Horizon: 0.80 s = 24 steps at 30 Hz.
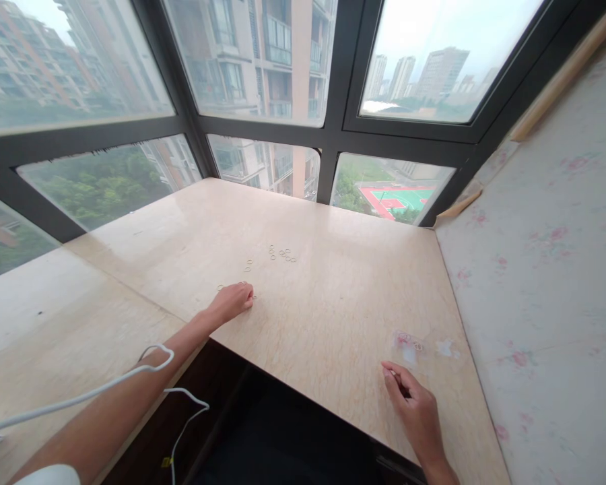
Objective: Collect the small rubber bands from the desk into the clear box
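My left hand (233, 300) reaches out over the beige stone sill (333, 303) with its fingers curled down on the surface, right beside a few small thin rings. More of these small rings (281, 254) lie scattered just beyond it. What the fingers hold, if anything, is hidden. My right hand (415, 406) rests near the front edge with thumb and fingers pinched together on something small that I cannot make out. A small clear plastic bag (408, 344) lies just past it.
Large dark-framed windows (333, 135) surround the sill at the back and left. A floral-papered wall (550, 283) closes the right side. A white cable (131, 374) loops over my left forearm. A dark gap opens below the front edge.
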{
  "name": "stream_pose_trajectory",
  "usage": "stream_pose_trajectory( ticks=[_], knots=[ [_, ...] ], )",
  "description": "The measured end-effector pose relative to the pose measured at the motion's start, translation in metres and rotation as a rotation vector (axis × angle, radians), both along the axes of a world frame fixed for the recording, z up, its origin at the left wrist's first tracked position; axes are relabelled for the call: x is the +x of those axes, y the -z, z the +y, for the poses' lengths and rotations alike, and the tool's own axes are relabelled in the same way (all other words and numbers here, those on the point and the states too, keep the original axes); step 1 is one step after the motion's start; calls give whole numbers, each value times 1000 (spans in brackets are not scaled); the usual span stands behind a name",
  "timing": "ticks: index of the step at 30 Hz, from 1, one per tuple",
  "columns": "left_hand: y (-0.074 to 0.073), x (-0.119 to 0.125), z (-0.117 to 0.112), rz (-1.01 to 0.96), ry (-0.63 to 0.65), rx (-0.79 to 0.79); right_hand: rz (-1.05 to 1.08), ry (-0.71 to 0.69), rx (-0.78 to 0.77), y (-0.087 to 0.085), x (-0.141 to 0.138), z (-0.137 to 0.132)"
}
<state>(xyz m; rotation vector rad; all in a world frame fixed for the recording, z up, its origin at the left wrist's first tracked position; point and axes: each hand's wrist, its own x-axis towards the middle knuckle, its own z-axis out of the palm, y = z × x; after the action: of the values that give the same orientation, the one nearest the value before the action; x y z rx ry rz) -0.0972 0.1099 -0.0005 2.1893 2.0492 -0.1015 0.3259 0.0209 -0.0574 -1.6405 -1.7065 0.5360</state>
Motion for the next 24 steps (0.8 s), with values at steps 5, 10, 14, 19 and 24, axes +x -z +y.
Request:
stream_pose_trajectory(
  ticks=[5, 10, 14, 19, 24],
  knots=[
    [-3, 7, 4, -158, -46, 14, 8, -7, 6, 0, 0, 0],
    [-5, 50, 6, -599, -69, 67, 25, -12, -9, 0, -2, 0],
    [-10, 111, 12, -975, 5, 5, 42, -15, -18, -4, -6, 1],
    [-9, 204, 15, -1205, 115, -50, 81, -8, -5, -10, -8, 1],
    [-2, 284, 18, -1153, 357, 24, 126, 3, -11, -12, -8, 1]
  ],
)
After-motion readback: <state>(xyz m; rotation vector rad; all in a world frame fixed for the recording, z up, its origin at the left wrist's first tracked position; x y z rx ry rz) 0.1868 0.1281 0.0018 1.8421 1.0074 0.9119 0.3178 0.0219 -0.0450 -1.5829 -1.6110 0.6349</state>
